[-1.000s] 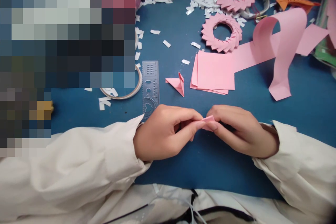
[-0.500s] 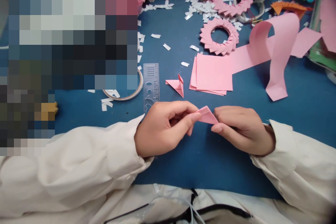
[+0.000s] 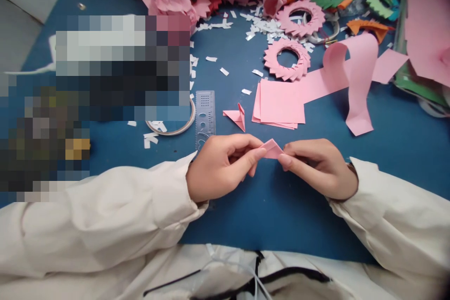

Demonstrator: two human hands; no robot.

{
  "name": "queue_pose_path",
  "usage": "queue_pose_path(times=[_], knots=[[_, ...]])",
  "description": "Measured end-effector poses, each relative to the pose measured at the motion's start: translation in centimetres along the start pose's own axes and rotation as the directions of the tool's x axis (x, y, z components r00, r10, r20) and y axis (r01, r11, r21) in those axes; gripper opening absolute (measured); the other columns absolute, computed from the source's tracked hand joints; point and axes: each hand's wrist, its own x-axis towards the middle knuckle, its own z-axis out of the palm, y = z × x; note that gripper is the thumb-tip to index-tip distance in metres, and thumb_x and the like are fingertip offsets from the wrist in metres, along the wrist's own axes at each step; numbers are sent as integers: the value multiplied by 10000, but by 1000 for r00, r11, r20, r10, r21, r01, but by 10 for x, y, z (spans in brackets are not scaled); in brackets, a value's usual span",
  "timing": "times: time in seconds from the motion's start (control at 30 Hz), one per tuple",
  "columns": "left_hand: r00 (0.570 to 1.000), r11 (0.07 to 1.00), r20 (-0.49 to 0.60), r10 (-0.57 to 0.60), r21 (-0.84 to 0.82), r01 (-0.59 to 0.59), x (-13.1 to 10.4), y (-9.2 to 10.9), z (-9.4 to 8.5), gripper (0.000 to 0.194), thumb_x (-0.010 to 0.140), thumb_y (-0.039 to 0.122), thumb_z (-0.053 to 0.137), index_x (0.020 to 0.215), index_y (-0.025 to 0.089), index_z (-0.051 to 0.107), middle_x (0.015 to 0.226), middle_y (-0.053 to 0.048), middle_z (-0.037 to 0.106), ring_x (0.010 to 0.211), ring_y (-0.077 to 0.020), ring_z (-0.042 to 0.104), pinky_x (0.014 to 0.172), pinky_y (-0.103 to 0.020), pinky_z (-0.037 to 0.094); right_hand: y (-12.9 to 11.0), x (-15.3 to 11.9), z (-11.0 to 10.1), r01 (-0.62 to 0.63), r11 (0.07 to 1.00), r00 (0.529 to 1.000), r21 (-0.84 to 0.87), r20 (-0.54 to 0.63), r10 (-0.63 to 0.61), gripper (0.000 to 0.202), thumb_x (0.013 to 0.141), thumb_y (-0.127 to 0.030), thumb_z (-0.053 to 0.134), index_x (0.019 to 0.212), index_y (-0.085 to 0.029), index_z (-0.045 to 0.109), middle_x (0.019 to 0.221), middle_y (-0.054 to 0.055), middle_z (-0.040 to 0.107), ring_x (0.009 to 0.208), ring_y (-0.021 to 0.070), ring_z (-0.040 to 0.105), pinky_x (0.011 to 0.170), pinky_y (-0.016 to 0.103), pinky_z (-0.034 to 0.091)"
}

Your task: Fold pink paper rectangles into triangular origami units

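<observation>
A small folded piece of pink paper [image 3: 272, 149] is held up between my two hands, its peak pointing away from me. My left hand [image 3: 225, 164] pinches its left corner between thumb and fingers. At the right corner, my right hand [image 3: 318, 166] presses with its thumb on top and curled fingers behind. Just beyond lies a folded pink paper piece [image 3: 237, 116] with one point standing up. To its right is a small stack of pink paper squares [image 3: 282, 103].
A clear ruler [image 3: 205, 110] and a roll of tape [image 3: 177, 130] lie left of centre. Pink folded rings [image 3: 269, 60] and a curling pink strip [image 3: 365, 75] are beyond. White scraps [image 3: 258, 26] are scattered near crumpled pink paper. Blurred blocks cover the upper left.
My right thumb has moved onto the right corner of the folded paper, and the right hand has come closer to the left. The view has shifted slightly, showing more of the table's far side.
</observation>
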Motion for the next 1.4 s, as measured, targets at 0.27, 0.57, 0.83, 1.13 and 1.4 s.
queue_pose_path(times=[0.27, 0.57, 0.83, 1.13, 1.4], knots=[[1000, 999, 0, 26, 45, -26, 1, -1, -1, 165, 871, 239, 506, 851, 115, 613, 542, 41, 519, 470, -44, 476, 470, -127, 389, 8, -1, 2, 127, 990, 991, 61, 37, -129, 454, 852, -267, 518, 514, -171, 231, 475, -56, 199, 465, 58, 214, 457, 230, 203], [969, 930, 0, 248, 280, -238, 0, -1, -4, 146, 854, 198, 529, 896, 149, 661, 684, 9, 626, 566, -61, 523, 537, -151, 402, 4, -1, 4, 158, 967, 987, -202, -9, -163, 256, 870, -201, 479, 631, -179, 391, 535, -60, 322, 479, 54, 272, 462, 184, 249], [893, 771, 137, 430, 459, -442, -1, -10, -7, 182, 870, 145, 460, 909, 143, 637, 685, -8, 631, 643, -89, 540, 637, -184, 426, 9, -1, 6, 267, 944, 963, -192, 79, -257, 298, 865, -159, 461, 594, -188, 341, 531, -49, 293, 495, 74, 277, 490, 222, 245], [791, 526, 248, 559, 631, -570, -5, -12, -3, 187, 872, 182, 437, 845, 142, 617, 667, -22, 614, 599, -111, 518, 566, -210, 408, 9, -3, 9, 339, 872, 941, -354, 151, -304, 180, 875, -208, 444, 701, -175, 475, 589, -19, 455, 543, 78, 371, 524, 211, 298], [736, 367, 294, 610, 718, -591, -3, -14, 0, 215, 887, 204, 410, 825, 142, 606, 687, -25, 617, 634, -122, 525, 575, -228, 417, 10, -8, 14, 343, 830, 937, -439, 95, -337, 139, 874, -233, 440, 771, -170, 508, 586, -26, 479, 535, 80, 404, 521, 208, 315]])
